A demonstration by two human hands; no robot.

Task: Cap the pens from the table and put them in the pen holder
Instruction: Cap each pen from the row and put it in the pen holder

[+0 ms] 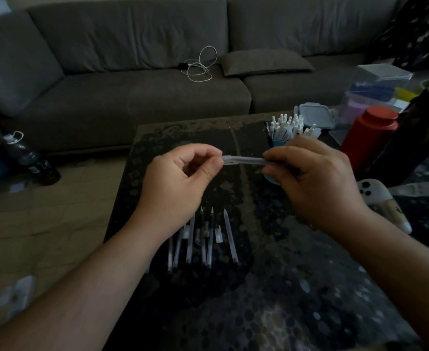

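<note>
Both hands hold one clear pen point(243, 160) level above the dark table point(271, 262). My left hand point(180, 178) pinches the capped left end of it between thumb and forefinger. My right hand point(312, 178) grips the barrel at the other end. Behind my right hand stands a blue pen holder point(279, 143) packed with several white-capped pens point(288, 127). Several uncapped pens point(203, 239) and a few loose clear caps point(218, 234) lie in a row on the table below my hands.
A red canister point(370, 138), a lidded grey box point(314, 115) and clear plastic boxes point(380, 92) crowd the table's right side. A white game controller point(375, 196) lies at the right edge. A grey sofa point(132, 84) with a white cable stands behind; a bottle point(31, 158) stands on the floor to the left.
</note>
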